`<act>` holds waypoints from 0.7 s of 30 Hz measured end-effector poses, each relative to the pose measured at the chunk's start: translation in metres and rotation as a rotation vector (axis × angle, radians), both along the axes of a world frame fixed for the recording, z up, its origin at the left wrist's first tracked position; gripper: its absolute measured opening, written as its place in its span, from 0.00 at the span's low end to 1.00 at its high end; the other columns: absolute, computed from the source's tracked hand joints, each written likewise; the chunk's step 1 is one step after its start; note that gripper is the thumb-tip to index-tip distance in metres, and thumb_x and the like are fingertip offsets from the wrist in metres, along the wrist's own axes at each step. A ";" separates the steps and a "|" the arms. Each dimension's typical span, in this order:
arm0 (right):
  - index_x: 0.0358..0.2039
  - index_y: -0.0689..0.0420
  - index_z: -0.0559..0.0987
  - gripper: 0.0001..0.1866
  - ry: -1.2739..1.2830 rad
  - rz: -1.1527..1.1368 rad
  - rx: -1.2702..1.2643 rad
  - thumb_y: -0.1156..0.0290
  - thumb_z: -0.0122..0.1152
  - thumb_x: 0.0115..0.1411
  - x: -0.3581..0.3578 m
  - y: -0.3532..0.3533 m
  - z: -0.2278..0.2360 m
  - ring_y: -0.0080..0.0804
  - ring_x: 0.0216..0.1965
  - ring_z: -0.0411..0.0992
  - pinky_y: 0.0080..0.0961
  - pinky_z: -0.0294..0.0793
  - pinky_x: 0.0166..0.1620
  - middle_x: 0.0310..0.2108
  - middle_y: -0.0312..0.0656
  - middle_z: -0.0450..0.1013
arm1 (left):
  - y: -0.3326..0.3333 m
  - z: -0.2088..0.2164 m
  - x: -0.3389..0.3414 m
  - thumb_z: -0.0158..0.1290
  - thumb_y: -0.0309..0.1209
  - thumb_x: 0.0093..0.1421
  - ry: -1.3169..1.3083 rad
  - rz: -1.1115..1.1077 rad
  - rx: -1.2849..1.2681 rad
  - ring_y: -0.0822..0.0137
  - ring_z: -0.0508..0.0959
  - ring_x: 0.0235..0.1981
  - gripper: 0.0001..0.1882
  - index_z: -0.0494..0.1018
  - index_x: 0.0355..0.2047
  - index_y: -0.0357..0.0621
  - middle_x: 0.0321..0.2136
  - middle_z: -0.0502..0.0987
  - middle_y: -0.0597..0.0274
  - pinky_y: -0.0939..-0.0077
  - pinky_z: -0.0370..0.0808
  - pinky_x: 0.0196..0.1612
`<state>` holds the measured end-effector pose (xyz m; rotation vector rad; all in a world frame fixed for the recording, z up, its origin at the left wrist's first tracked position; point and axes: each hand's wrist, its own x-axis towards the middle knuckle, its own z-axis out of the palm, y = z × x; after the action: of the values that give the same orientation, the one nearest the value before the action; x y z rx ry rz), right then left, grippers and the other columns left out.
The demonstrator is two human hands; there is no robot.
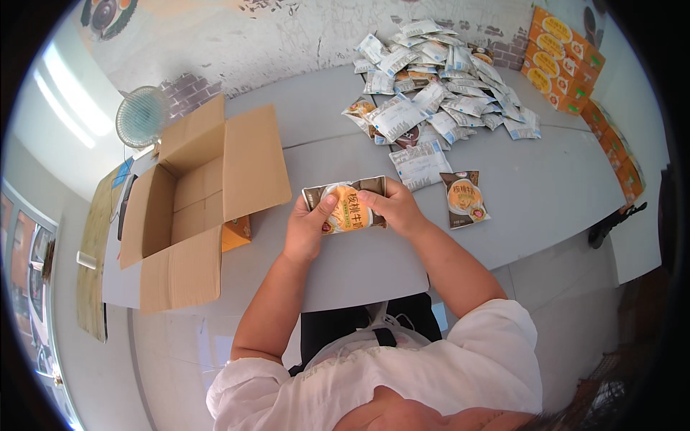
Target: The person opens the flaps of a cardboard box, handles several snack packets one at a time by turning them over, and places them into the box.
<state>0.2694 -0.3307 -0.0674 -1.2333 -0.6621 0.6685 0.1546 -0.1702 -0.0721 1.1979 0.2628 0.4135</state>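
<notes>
Both my hands grip one brown and yellow food packet (350, 208) above the grey table's near edge. My left hand (309, 226) is closed on its left end, with the thumb pressed on the front. On the right end, my right hand (399, 208) is closed too, its thumb also lying on the printed face. The fingers behind the packet are hidden. Just right of my right hand lies a similar brown packet (466, 200), face up. A white and blue packet (421, 165) rests beyond it, at the front of a large heap of packets (460, 86).
An open cardboard box (188, 201) stands at the left, flaps spread outward, with an orange carton (236, 233) beside its base. Behind it is a small fan (143, 117). Orange cartons (562, 61) are stacked at the far right by the wall. The grey table (532, 201) has a curved front edge.
</notes>
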 end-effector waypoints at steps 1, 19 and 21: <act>0.42 0.61 0.78 0.14 -0.023 0.008 0.024 0.64 0.64 0.62 -0.002 0.002 0.001 0.17 0.34 0.73 0.19 0.75 0.34 0.35 0.35 0.76 | -0.004 0.006 0.000 0.58 0.37 0.64 -0.025 0.036 -0.023 0.76 0.76 0.32 0.13 0.73 0.41 0.41 0.34 0.78 0.68 0.79 0.75 0.34; 0.39 0.62 0.79 0.12 -0.060 -0.077 0.065 0.66 0.63 0.61 -0.003 0.004 -0.002 0.15 0.32 0.72 0.17 0.73 0.32 0.33 0.33 0.76 | -0.020 0.002 0.029 0.46 0.43 0.70 -0.056 0.245 0.061 0.79 0.71 0.29 0.16 0.71 0.35 0.42 0.29 0.74 0.70 0.81 0.71 0.33; 0.36 0.61 0.79 0.11 0.027 -0.069 0.041 0.65 0.64 0.61 -0.008 0.005 0.007 0.15 0.31 0.71 0.17 0.72 0.32 0.31 0.32 0.75 | -0.015 -0.001 0.027 0.46 0.44 0.70 -0.054 0.252 0.107 0.79 0.70 0.28 0.18 0.71 0.34 0.41 0.28 0.74 0.71 0.81 0.71 0.32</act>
<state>0.2616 -0.3254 -0.0609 -1.2016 -0.6054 0.6106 0.1819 -0.1854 -0.0727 1.2605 0.3502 0.6850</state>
